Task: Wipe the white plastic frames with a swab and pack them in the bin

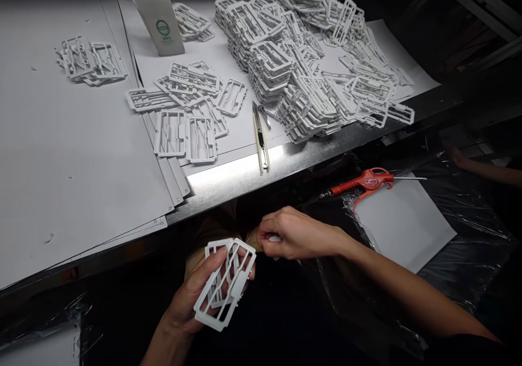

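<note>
My left hand [196,295] grips a couple of white plastic frames [240,287] with slots and thin bars, one overlapping the other at an angle. The thumb presses on their upper edge while the fingers curl behind them. Just to the right, my right hand [287,233] is closed, apart from the frames. A small whitish bit shows between its fingers, too hidden to name. On the table ahead, several similar frames [170,132] lie loose near the front edge. A yellowish utility knife [261,140] rests beside them on the metal edge.
Tall stacks of white frames [269,67] fill the table's right part. A pale bottle [161,20] stands at the back. More frames [92,61] lie on the paper sheets [81,154] at left. A red air blow gun [369,180] lies on black plastic at right, near another person's hand [459,156].
</note>
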### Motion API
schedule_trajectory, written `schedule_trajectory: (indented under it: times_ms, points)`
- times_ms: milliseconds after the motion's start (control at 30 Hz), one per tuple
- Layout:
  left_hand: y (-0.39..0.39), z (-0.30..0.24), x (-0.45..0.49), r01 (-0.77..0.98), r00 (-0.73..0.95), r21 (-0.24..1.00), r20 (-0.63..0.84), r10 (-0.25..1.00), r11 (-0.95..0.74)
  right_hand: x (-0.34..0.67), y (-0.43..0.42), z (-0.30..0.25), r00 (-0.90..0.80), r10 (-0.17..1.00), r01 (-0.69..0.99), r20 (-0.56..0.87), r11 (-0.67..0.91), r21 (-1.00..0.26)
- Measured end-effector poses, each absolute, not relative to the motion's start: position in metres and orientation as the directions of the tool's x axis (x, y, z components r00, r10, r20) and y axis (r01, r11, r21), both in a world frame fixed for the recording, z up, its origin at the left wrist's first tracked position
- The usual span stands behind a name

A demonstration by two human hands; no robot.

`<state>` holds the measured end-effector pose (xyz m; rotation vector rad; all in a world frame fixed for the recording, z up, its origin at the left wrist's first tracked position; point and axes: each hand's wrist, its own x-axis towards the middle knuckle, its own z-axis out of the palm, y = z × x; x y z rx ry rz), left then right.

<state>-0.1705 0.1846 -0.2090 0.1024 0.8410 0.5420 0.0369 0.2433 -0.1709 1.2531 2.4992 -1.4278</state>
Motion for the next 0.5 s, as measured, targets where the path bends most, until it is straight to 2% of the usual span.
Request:
schedule_trajectory:
  times_ms: [100,167,333,433,500]
  points:
    - [0.186,-0.214,-0.171,-0.448,0.593,0.272,-0.623,0.511,0.852,0.048,0.239,-0.178,-0.616,0.628,0.692,-0.476,0.142,-0.708]
    - [0.186,-0.217,-0.171,-0.452,0.613,0.255,-0.607,0.505,0.855,0.054,0.237,-0.181,-0.557,0.670,0.709,-0.491,0.077,-0.701]
    - [0.186,-0.221,-0.171,-0.480,0.632,0.212,-0.589,0.503,0.851,0.059,0.237,-0.182,-0.390,0.849,0.626,-0.358,-0.041,-0.779]
    - [0.186,-0.222,-0.169,-0.484,0.633,0.195,-0.594,0.496,0.853,0.050,0.235,-0.178,-0.334,0.899,0.493,-0.282,-0.088,-0.865]
    - [0.186,-0.222,-0.168,-0.472,0.617,0.184,-0.628,0.473,0.862,0.039,0.234,-0.174,-0.327,0.919,0.433,-0.221,-0.062,-0.899]
